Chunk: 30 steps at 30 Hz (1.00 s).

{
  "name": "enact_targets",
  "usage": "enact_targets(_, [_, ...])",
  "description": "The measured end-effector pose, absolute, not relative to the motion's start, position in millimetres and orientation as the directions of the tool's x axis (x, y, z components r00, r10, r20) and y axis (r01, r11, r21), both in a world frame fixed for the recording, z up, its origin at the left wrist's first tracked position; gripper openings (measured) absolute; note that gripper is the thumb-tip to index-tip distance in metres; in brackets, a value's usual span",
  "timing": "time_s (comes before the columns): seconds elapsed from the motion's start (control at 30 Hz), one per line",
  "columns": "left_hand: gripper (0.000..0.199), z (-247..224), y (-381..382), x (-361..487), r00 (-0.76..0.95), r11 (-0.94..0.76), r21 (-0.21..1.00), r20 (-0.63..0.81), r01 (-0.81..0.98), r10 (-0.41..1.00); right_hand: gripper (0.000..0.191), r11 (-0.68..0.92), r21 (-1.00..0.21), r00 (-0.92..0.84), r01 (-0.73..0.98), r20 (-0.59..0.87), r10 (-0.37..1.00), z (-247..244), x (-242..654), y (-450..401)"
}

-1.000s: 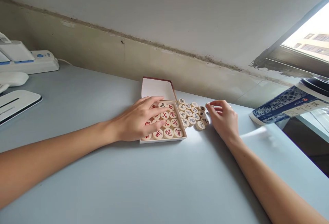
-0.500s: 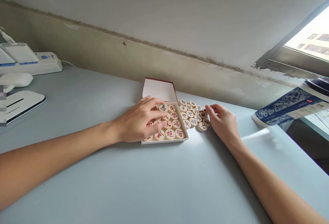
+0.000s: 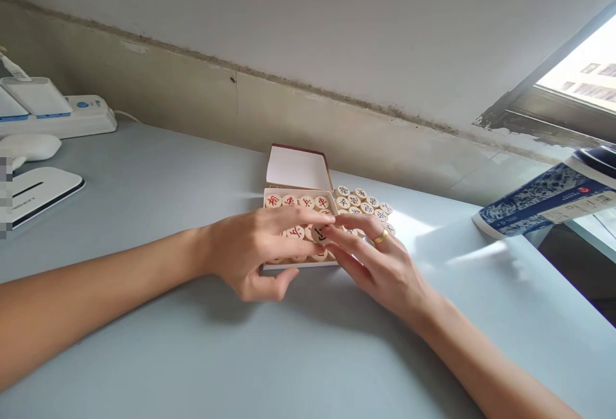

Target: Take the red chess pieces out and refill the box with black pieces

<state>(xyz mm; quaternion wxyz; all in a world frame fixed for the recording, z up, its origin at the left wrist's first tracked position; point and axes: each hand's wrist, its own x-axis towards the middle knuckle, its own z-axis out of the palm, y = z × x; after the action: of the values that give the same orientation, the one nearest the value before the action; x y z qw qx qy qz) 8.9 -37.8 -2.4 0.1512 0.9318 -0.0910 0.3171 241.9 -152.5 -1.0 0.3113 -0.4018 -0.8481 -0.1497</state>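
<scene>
A white box (image 3: 299, 267) holds Chinese chess pieces (image 3: 290, 201) with red characters. Above it, a round piece with a black character (image 3: 318, 234) shows between both hands' fingertips. My right hand (image 3: 378, 258) grips this piece at its right edge with fingers and thumb. My left hand (image 3: 255, 246) reaches across the box, palm down, fingers stretched on either side of the piece and thumb apart. Its fingertips come close to my right hand; contact cannot be told. Both hands cover part of the box. Several black-marked pieces (image 3: 367, 209) lie on the table right of the box.
The box's lid (image 3: 299, 167) stands open at the back. A blue and white cup (image 3: 543, 197) leans at the right table edge. To the left are a power strip (image 3: 91, 117) with chargers and a flat white device (image 3: 45, 191). A wall (image 3: 192, 85) runs behind.
My right hand has moved left from the loose pieces to the box. My left hand has shifted slightly right and nearer, uncovering the back row. A black-marked piece now shows between the hands.
</scene>
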Motion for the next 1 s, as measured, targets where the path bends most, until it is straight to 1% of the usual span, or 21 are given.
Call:
enact_targets(0.1, [0.052,-2.8,-38.9,5.2,0.869,-0.915,0.330,0.493,-0.232,-0.043,0.023,0.629,-0.032,-0.472,0.777,0.631,0.616,-0.2,242.4,-155.0])
enact_targets(0.17, [0.056,-2.6,-39.2,4.3,0.901,-0.902,0.383,0.433,-0.202,-0.018,0.023,0.630,-0.105,-0.439,0.769,0.630,0.641,-1.9,242.4,-155.5])
enact_targets(0.27, [0.059,-2.3,-39.6,5.2,0.904,-0.896,0.392,0.426,-0.207,-0.023,0.024,0.622,-0.198,-0.371,0.758,0.653,0.660,-5.2,240.1,-154.7])
enact_targets(0.33, [0.054,-2.5,-40.0,6.8,0.895,-0.899,0.375,0.444,-0.226,-0.040,0.023,0.623,-0.216,-0.360,0.752,0.658,0.661,-5.7,237.7,-154.2])
enact_targets(0.37, [0.048,-2.9,-40.1,7.7,0.887,-0.905,0.369,0.461,-0.213,-0.020,0.022,0.616,-0.219,-0.350,0.756,0.661,0.664,-5.2,237.1,-154.0])
enact_targets(0.4, [0.041,-3.3,-39.9,8.7,0.876,-0.914,0.370,0.481,-0.166,0.036,0.019,0.600,-0.226,-0.329,0.768,0.665,0.671,-4.4,237.5,-153.5])
enact_targets(0.43, [0.034,-3.7,-39.2,9.7,0.856,-0.921,0.378,0.501,-0.089,0.123,0.017,0.571,-0.238,-0.293,0.786,0.670,0.683,-3.4,239.3,-152.7])
enact_targets(0.47, [0.029,-4.3,-38.0,10.8,0.823,-0.919,0.394,0.520,0.007,0.229,0.014,0.527,-0.258,-0.239,0.809,0.676,0.697,-2.2,243.0,-151.3])
enact_targets(0.53, [0.028,-5.8,-33.6,12.9,0.730,-0.877,0.434,0.528,0.206,0.433,0.008,0.398,-0.318,-0.083,0.861,0.683,0.726,-0.1,256.7,-146.4])
enact_targets(0.57, [0.030,-6.8,-30.6,14.1,0.688,-0.847,0.451,0.520,0.281,0.506,0.005,0.318,-0.356,0.013,0.879,0.683,0.730,0.6,266.5,-143.0])
enact_targets(0.63, [0.036,-9.3,-24.0,16.3,0.629,-0.790,0.479,0.491,0.383,0.603,0.007,0.135,-0.446,0.214,0.885,0.647,0.732,0.8,289.4,-135.4])
enact_targets(0.7, [0.039,-11.8,-18.1,18.2,0.586,-0.737,0.503,0.455,0.451,0.670,0.011,-0.038,-0.517,0.378,0.855,0.572,0.728,-0.7,312.0,-128.2])
enact_targets(0.8, [0.037,-13.7,-12.5,20.0,0.552,-0.676,0.538,0.402,0.504,0.731,0.013,-0.229,-0.557,0.515,0.798,0.434,0.739,-4.9,333.9,-121.4])
enact_targets(0.9, [0.038,-12.9,-9.8,20.7,0.536,-0.630,0.567,0.352,0.530,0.767,0.012,-0.318,-0.554,0.556,0.769,0.334,0.761,-8.0,336.9,-119.1])
enact_targets(1.0, [0.038,-11.0,-8.6,20.6,0.531,-0.612,0.575,0.328,0.544,0.781,0.016,-0.334,-0.545,0.550,0.769,0.297,0.781,-8.2,329.3,-119.0])
